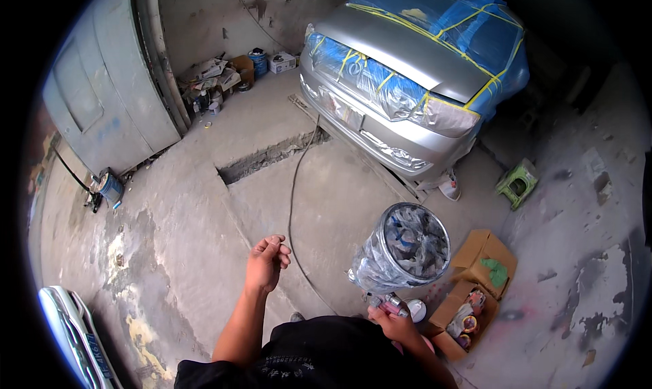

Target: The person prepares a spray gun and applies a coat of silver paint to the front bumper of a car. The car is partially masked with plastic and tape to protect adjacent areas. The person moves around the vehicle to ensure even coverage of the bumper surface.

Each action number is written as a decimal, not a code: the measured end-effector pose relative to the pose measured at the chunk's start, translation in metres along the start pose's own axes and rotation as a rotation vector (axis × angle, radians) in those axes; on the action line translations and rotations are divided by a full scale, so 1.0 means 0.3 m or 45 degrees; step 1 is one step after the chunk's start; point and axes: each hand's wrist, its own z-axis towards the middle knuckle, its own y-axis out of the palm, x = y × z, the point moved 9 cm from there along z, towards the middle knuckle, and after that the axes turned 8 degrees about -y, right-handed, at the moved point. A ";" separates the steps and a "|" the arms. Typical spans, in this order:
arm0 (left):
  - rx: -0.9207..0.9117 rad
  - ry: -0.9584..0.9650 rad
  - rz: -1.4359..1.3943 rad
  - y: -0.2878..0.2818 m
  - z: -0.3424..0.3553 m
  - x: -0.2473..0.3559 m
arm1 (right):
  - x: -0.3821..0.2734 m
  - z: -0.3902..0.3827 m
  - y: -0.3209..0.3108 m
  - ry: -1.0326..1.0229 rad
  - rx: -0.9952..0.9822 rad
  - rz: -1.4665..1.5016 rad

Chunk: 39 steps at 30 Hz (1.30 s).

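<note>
1 line of dark handwriting marks the pale panel (pixel 80 338); small pale lettering crosses the black shirt (pixel 319 348).

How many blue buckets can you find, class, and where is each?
2: a left bucket by the grey door, a far bucket beside the white box. Others may be hidden.

Two bare hands: one left hand (pixel 265 267) at seven o'clock and one right hand (pixel 395 324) at five, the latter holding one pink-and-metallic object (pixel 392 303). One silver car (pixel 401 46), part-covered in blue film, at one o'clock; one round, plastic-wrapped bin (pixel 371 260) at four; one green plastic stool (pixel 521 170) at three; two blue cylindrical buckets, at eleven (pixel 257 63) and nine (pixel 111 187); one grey door (pixel 112 90) at ten.
</note>
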 end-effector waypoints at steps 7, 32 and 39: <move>-0.671 -0.042 -0.675 0.306 -0.113 0.135 | 0.107 -0.064 -0.014 0.073 0.141 0.100; -0.783 -0.009 -0.484 0.358 -0.163 0.122 | 0.093 -0.098 -0.035 0.100 0.133 0.061; -0.739 -0.008 -0.503 0.351 -0.157 0.118 | 0.106 -0.105 -0.039 0.145 0.168 0.086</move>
